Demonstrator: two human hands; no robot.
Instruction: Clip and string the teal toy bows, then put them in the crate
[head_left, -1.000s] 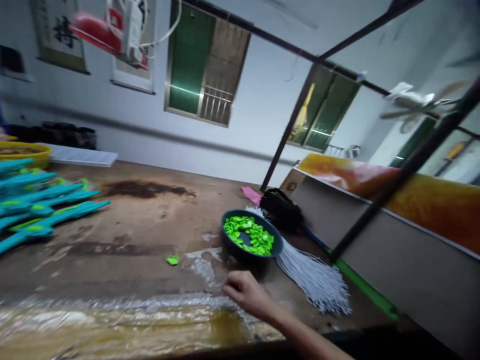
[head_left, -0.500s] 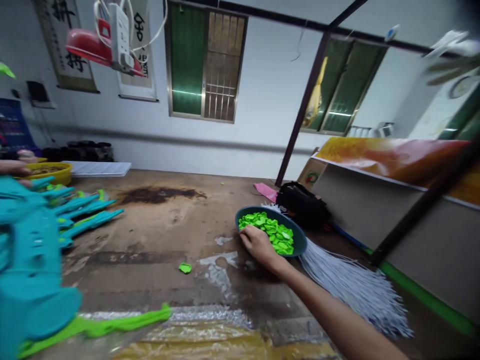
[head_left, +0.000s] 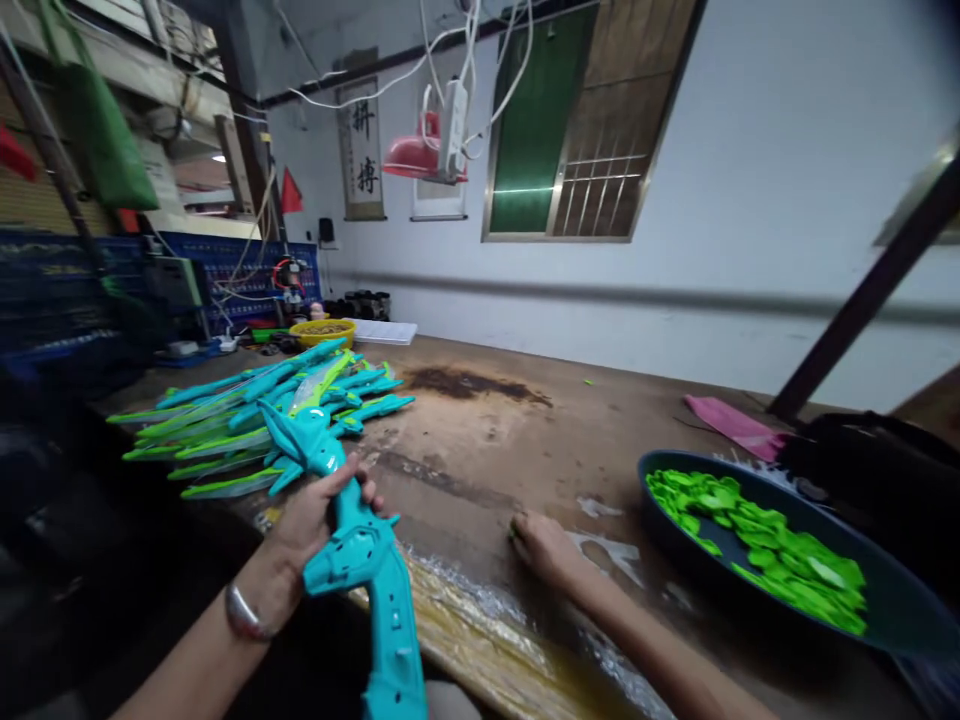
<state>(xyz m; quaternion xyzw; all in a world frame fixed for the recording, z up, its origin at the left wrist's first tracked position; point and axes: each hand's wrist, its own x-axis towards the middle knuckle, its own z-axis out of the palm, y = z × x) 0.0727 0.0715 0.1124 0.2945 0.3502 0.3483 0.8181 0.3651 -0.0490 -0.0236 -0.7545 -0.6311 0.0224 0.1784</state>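
My left hand, with a silver bracelet at the wrist, is wrapped round a long teal plastic toy piece with a winged, pointed upper end. The piece slants up from the lower middle, its top overlapping the pile behind. My right hand is low on the brown table with fingers pinched; a bit of a small green plastic piece shows at the fingertips. Right of that hand, a dark blue basin holds many bright green plastic pieces.
Teal and green toys lie heaped on the table's left. Behind them stands a yellow bowl of small brown parts. Clear plastic wrap covers the near edge. A pink cloth and dark bag lie back right. A red lamp hangs overhead.
The view has swung left. My right hand has left the basin and moved left to where the loose green piece lay. My left hand and the teal toy now show in the middle.
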